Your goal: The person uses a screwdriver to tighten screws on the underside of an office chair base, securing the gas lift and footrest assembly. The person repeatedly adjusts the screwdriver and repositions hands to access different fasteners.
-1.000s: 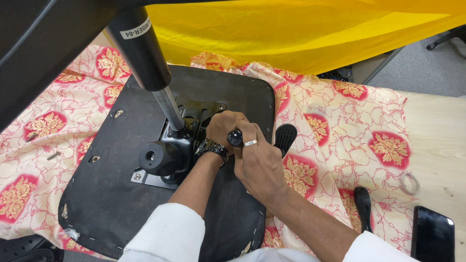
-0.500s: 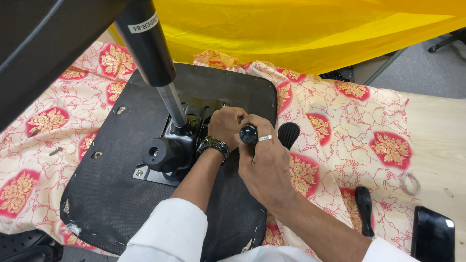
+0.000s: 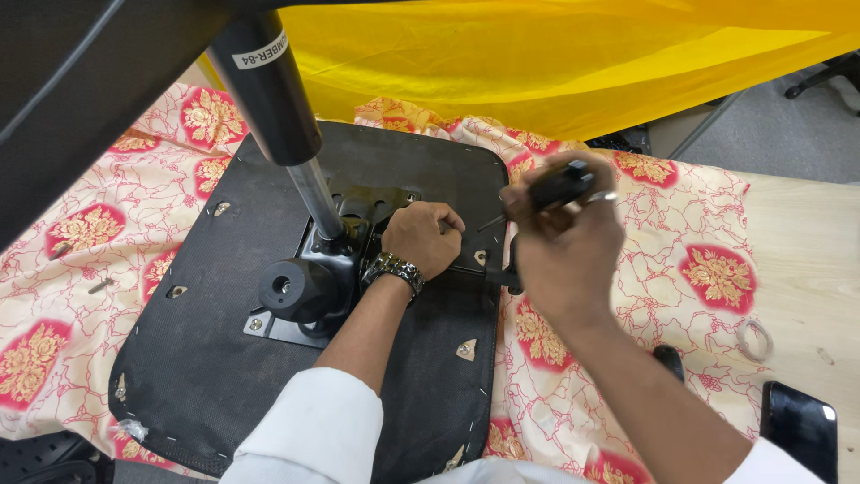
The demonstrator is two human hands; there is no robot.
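Fingers of the right hand [image 3: 564, 260] grip a screwdriver [image 3: 548, 193] lifted clear, left hand [image 3: 423, 237] fingers curl closed on the mechanism plate [image 3: 358, 211]; seat [image 3: 269, 376] fastening appears unfinished.

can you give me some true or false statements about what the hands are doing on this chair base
1. The left hand rests on the black seat mechanism. True.
2. The right hand holds a black-handled screwdriver. True.
3. The right hand lies flat on the seat underside. False: it is raised above it.
4. A watch is on the right wrist. False: it is on the left wrist.
5. The cloth under the seat is plain blue. False: it is cream with red flowers.
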